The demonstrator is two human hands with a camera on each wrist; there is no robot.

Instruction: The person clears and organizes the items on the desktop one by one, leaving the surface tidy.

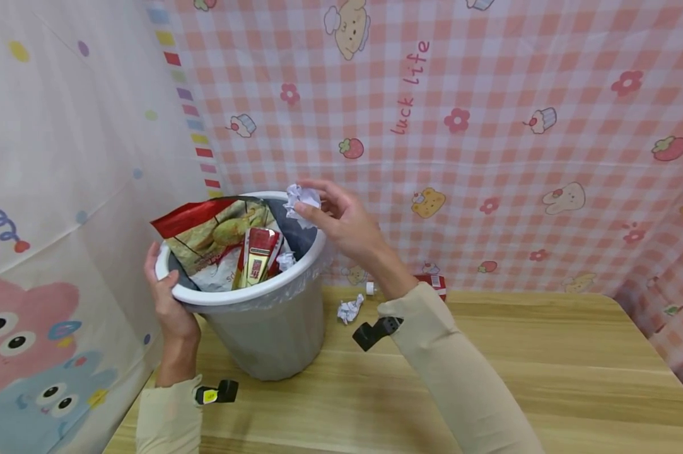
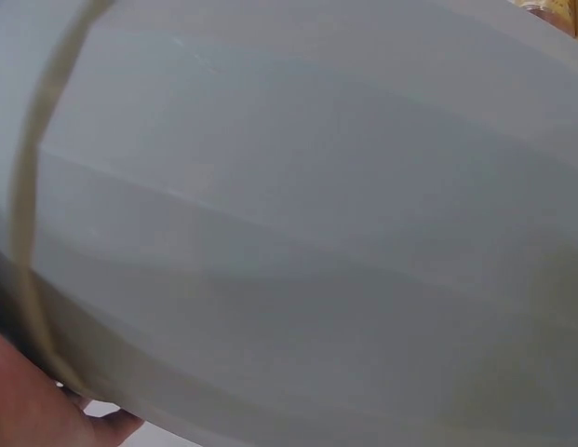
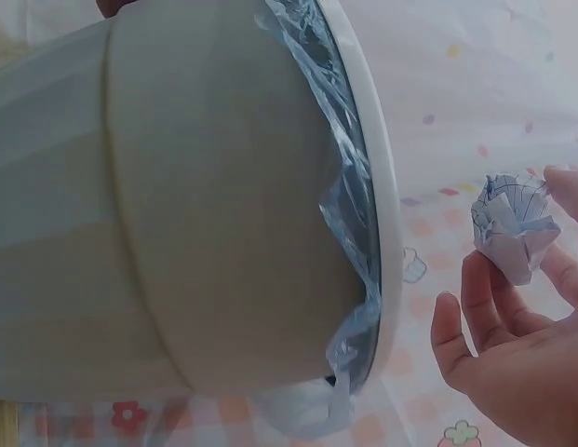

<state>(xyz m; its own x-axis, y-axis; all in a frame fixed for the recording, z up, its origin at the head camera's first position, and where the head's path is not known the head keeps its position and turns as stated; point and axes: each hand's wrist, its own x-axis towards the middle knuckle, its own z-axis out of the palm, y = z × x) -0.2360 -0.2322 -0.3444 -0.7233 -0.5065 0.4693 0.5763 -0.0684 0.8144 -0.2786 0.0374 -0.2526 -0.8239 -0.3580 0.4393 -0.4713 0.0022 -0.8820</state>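
A grey trash can (image 1: 273, 334) with a white rim stands tilted on the table. My left hand (image 1: 171, 309) grips its rim at the left, and in the left wrist view the can's wall (image 2: 307, 214) fills nearly everything. Between the thumb and fingers of my right hand (image 1: 347, 221) is a crumpled paper ball (image 1: 303, 203), held over the far right part of the rim. The right wrist view shows that paper ball (image 3: 515, 228) pinched at the fingertips. Inside the can lie a red and yellow snack bag (image 1: 222, 230), a small red and cream carton (image 1: 258, 255) and more crumpled paper (image 1: 286, 260).
On the wooden table (image 1: 517, 366), right of the can, lies another crumpled paper ball (image 1: 350, 309). Behind my right forearm are a white cap (image 1: 370, 288) and a red package (image 1: 439, 285), partly hidden. Printed cloths (image 1: 489, 157) hang behind and at both sides. A clear liner (image 3: 340, 205) hangs over the rim.
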